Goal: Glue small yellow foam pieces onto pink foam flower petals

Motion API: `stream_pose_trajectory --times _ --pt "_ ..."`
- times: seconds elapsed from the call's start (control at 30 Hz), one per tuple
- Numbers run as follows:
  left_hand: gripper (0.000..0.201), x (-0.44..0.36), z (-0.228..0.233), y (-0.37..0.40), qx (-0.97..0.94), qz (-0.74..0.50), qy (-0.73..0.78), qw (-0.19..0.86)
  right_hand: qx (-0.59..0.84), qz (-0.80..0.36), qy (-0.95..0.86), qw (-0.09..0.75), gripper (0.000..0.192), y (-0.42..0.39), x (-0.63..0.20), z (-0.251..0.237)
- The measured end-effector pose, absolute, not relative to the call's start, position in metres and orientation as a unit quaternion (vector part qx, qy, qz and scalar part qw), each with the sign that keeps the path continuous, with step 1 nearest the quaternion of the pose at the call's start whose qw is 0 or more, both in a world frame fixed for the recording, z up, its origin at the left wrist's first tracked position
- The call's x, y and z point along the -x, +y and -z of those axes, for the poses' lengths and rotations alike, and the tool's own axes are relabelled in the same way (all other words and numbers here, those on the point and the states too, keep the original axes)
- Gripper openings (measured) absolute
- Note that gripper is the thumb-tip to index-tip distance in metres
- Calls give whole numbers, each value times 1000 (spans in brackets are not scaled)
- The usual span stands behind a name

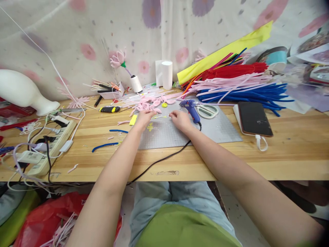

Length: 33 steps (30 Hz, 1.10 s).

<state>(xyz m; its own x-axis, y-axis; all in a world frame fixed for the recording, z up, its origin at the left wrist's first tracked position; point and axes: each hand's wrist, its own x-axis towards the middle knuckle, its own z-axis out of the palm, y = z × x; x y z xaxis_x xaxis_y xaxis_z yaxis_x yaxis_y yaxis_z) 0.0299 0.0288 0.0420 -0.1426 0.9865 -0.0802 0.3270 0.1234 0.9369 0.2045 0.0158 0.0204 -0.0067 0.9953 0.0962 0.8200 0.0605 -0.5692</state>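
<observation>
My left hand is closed in a pinch over the left part of the grey cutting mat, close to pink fuzzy petals. What its fingertips hold is too small to make out. My right hand is also pinched, with a tiny white bit showing at its fingertips. A thin yellow-green strip lies between the hands. Below it are yellow scraps on the mat. A purple glue gun rests just right of my right hand, beside pale-handled scissors.
Bundles of blue and pink pipe cleaners fill the back right. A phone lies to the right. A power strip with tangled cables is at left. The glue gun's black cord crosses the table front. A utility knife lies behind.
</observation>
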Motion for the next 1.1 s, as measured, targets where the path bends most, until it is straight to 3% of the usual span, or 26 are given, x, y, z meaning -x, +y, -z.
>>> stream_pose_trajectory --times 0.1,0.23,0.4,0.67,0.8,1.1 --pt "15 -34 -38 36 -569 -368 655 334 669 -182 -677 249 28 19 -209 -20" --pt "19 -26 -32 33 -609 -191 745 191 670 -176 -678 245 28 19 -210 -19" --pt "26 -17 -38 25 -629 -116 755 141 670 -164 -687 228 27 19 -210 -18" --pt "23 -11 -48 16 -632 -131 758 95 678 -132 -694 202 26 19 -213 -22" --pt "31 -13 -45 4 -622 -161 763 71 683 -129 -696 178 24 19 -216 -22" --pt "38 -33 -18 -1 -731 -167 659 61 692 -117 -695 156 23 19 -213 -18"
